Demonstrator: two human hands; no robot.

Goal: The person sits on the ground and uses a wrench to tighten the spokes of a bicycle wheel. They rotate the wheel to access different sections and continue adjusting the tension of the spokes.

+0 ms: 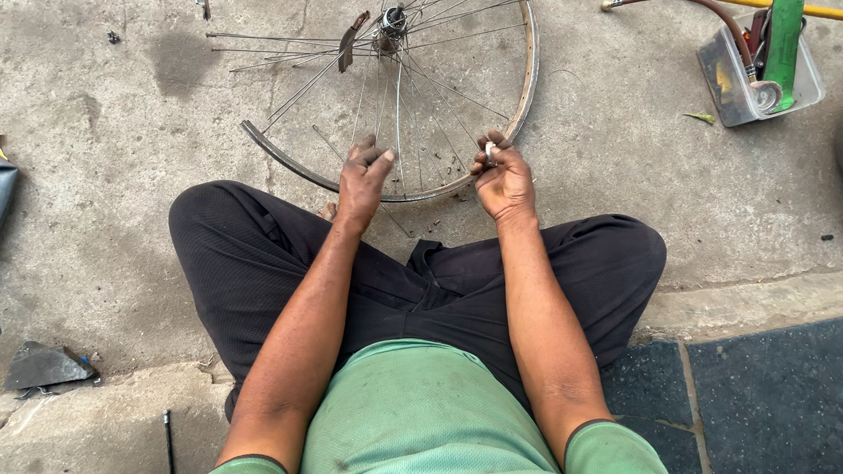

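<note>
I sit cross-legged on the grey concrete floor (109, 153) with a bare metal spoked bicycle wheel rim (526, 69) lying flat in front of my knees. The rim is broken open on its left side, and several thin steel spokes (420, 83) fan out from the hub (391, 20), some loose at their ends.

My left hand (362, 181) rests at the near edge of the rim, fingers curled down among the spokes; whether that grip has closed on one I cannot tell. My right hand (503, 179) sits on the rim just to the right, its grip closed, pinching a small silvery metal piece (489, 152) between thumb and fingertips.

Well apart at upper right stands a clear plastic tub (732, 90) holding a green pump tube (784, 40), with a brown hose (684, 1) beside it. A dark rubber scrap (42, 366) lies at lower left.
</note>
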